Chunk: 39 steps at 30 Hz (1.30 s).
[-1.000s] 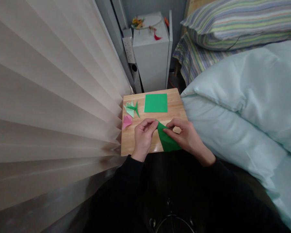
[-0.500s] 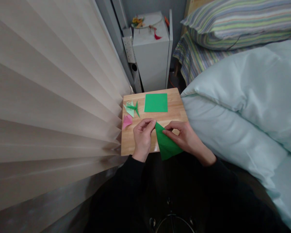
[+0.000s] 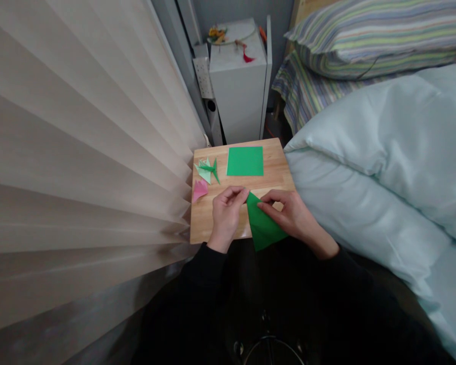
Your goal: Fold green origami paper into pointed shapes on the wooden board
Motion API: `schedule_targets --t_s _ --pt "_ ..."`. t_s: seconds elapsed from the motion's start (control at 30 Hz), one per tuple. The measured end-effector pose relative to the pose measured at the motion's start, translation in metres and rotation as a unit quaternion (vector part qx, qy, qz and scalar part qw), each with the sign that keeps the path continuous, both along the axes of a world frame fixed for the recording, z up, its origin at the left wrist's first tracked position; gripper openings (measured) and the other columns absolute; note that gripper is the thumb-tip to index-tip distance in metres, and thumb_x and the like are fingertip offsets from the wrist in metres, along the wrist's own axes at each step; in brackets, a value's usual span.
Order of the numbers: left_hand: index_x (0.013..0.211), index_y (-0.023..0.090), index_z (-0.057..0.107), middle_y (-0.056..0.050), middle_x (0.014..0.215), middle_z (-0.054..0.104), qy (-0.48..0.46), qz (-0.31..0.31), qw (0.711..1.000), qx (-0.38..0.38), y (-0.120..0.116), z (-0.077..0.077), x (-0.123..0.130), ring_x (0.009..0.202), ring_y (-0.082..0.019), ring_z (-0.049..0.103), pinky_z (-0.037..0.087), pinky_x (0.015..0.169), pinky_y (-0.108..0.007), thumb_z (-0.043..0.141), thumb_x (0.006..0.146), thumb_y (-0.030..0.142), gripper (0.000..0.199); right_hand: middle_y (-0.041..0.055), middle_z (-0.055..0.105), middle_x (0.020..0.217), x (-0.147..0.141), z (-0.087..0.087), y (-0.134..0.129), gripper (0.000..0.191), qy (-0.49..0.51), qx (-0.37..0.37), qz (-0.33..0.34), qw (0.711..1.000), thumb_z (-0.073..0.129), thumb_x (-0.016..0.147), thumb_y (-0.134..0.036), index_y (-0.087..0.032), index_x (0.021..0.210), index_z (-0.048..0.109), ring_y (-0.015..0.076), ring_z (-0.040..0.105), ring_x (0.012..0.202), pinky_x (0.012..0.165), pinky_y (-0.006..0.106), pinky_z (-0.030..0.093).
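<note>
A folded sheet of green origami paper, triangular in outline, is held over the near edge of a small wooden table. My left hand pinches its top corner between thumb and fingers. Along the upper right edge, my right hand grips the same sheet with thumb and forefinger. Farther back lies a square stack of green paper. At the table's left side are a folded green paper figure and a pink folded piece.
A pleated curtain hangs close along the left. Behind the table stands a white cabinet with small items and a red tassel on top. To the right is a bed with a pale blue quilt and a striped pillow.
My left hand has shifted slightly right, with the paper's top corner moving the same way. Both hands keep their pinch on the sheet.
</note>
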<state>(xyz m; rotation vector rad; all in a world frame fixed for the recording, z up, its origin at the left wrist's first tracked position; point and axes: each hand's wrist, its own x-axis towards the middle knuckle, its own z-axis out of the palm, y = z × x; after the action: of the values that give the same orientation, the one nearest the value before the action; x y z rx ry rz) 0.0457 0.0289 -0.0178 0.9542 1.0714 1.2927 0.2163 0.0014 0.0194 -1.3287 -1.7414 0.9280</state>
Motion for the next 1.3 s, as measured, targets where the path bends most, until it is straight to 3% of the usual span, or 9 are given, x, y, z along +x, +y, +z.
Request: schedule_targets --t_s 0.5,0.73,0.97,1.07,1.3 --pt "0.084 0.02 0.075 -0.001 0.082 0.071 -0.001 0.008 1.0 0.009 -0.003 0.001 0.002 0.075 -0.012 0.061 0.049 0.072 -0.025 0.079 0.082 0.042 0.023 0.0028 0.075 0.076 -0.001 0.001 -0.001 0.019 0.003 -0.001 0.006 1.0 0.064 0.093 -0.026 -0.02 0.077 0.071 0.019 0.068 0.071 0.068 0.031 0.048" --pt "0.078 0.017 0.074 0.001 0.073 0.067 0.041 -0.038 0.998 -0.004 -0.006 0.008 0.006 0.07 -0.012 0.058 0.046 0.071 -0.025 0.083 0.078 0.04 0.025 0.003 0.074 0.074 -0.001 -0.001 0.0 0.02 0.0 0.004 -0.017 1.0 0.064 0.093 -0.027 -0.019 0.075 0.069 0.0184 0.066 0.07 0.066 0.03 0.046" --pt "0.081 0.018 0.075 0.0 0.076 0.07 0.006 0.009 1.0 0.001 -0.004 0.003 0.006 0.072 -0.012 0.06 0.047 0.074 -0.026 0.083 0.077 0.035 0.019 0.0024 0.071 0.072 0.0 -0.003 -0.001 0.024 -0.005 -0.014 0.005 1.0 0.062 0.094 -0.028 -0.019 0.074 0.068 0.0178 0.063 0.067 0.065 0.03 0.044" --pt "0.079 0.018 0.075 0.0 0.074 0.07 0.046 0.002 0.999 0.016 -0.004 0.005 0.004 0.07 -0.012 0.061 0.048 0.071 -0.026 0.081 0.079 0.034 0.018 0.0025 0.071 0.072 -0.001 -0.007 0.0 0.023 -0.013 -0.022 0.004 1.0 0.062 0.094 -0.028 -0.019 0.074 0.068 0.0185 0.063 0.068 0.066 0.032 0.045" --pt "0.075 0.017 0.074 -0.003 0.076 0.068 0.198 -0.077 0.97 0.117 -0.009 0.017 0.003 0.072 -0.015 0.063 0.046 0.066 -0.026 0.072 0.087 0.027 0.015 0.0033 0.074 0.082 -0.002 -0.011 0.005 0.005 0.087 0.02 -0.066 0.994 0.071 0.089 -0.025 -0.021 0.088 0.071 0.0193 0.067 0.077 0.075 0.033 0.052"
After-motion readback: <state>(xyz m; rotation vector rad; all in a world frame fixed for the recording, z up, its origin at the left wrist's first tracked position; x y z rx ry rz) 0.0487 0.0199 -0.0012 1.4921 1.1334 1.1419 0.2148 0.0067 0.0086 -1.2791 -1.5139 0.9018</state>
